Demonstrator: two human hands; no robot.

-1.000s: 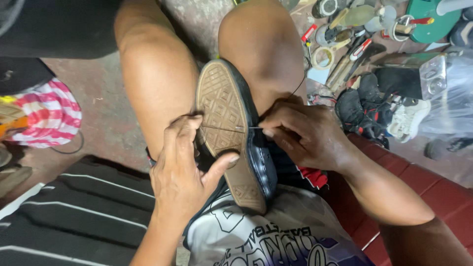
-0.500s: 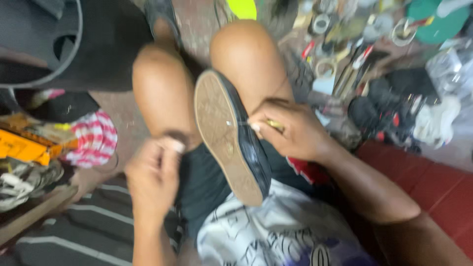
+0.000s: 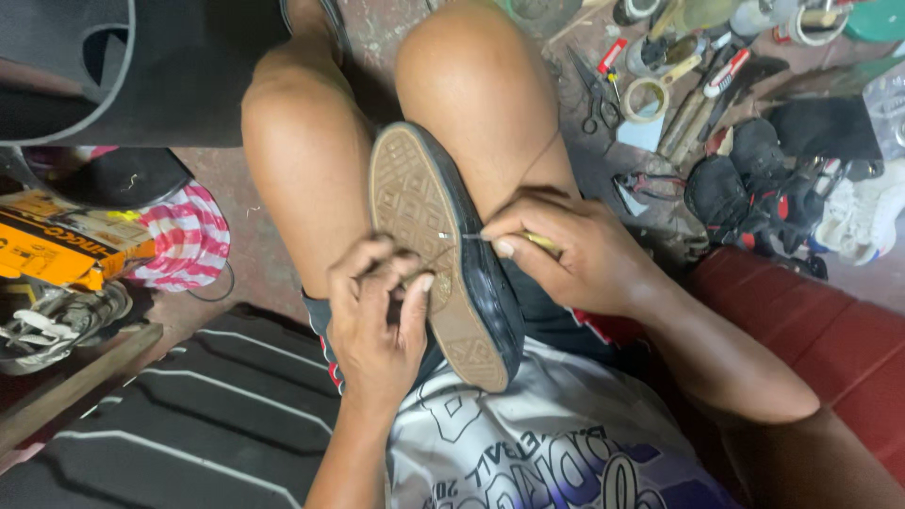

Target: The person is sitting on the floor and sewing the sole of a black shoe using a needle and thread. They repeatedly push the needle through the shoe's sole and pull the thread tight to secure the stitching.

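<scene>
Black canvas shoe with tan rubber sole (image 3: 419, 245), lying heel-near, toe-away between our knees | right hand (image 3: 575, 250) pinching thin metal awl (image 3: 462, 236) crosswise into sole edge | left hand (image 3: 377, 320) pinching thread alongside.

The person wears a white sleeveless jersey (image 3: 556, 452) of smooth sport cloth with large printed letters in black outline and blue and purple shapes across the front. Below it there are dark shorts (image 3: 542, 302) with a red and white trim at the hem. Both arms are bare from the shoulder, without watch, ring or bracelet. The legs are bare from the shorts down over the knees. The left hand (image 3: 377, 325) and the right hand (image 3: 575, 250) have short nails and no gloves.
</scene>
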